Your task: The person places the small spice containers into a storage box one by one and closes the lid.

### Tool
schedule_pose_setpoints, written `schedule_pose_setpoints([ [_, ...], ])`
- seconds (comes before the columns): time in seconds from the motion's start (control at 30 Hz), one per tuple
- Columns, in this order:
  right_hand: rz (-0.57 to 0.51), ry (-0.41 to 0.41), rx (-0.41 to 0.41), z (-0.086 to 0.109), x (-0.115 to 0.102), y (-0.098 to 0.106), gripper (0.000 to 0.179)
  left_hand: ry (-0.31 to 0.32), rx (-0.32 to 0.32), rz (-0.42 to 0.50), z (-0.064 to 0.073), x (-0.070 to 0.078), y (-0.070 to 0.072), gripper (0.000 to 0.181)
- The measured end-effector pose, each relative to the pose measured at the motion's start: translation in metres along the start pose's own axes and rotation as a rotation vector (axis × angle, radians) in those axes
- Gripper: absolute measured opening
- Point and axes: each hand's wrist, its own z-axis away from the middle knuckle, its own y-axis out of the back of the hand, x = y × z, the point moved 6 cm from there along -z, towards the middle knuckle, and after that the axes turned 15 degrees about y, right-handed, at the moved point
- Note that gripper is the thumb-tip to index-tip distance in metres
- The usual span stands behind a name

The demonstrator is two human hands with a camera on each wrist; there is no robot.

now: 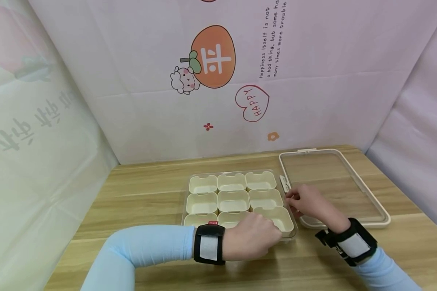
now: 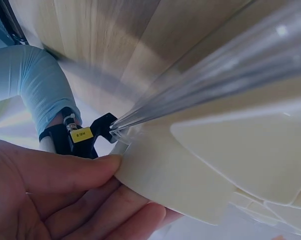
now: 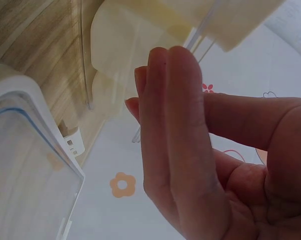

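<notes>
A clear plastic box holds several cream cups in three rows on the wooden table. At its front right corner, my left hand pinches the rim of one cream cup, which sits a little higher than its neighbours. The left wrist view shows the thumb on one face of that cup's wall and the fingers behind it. On the right side, my right hand grips the box's clear side wall between thumb and fingers. In the right wrist view, the fingers hide part of that wall.
A clear lid with a white frame lies flat at the right, its white clip near the box. A printed cloth hangs behind the table, with white cloth at both sides. Wooden tabletop shows left of the box.
</notes>
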Motion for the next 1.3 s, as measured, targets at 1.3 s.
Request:
schedule_pose_setpoints([
  [1.3,0.008,0.018,0.015,0.001,-0.003,0.000,0.018,-0.032,-0.090,-0.093,-0.002,0.017,-0.012,0.011],
])
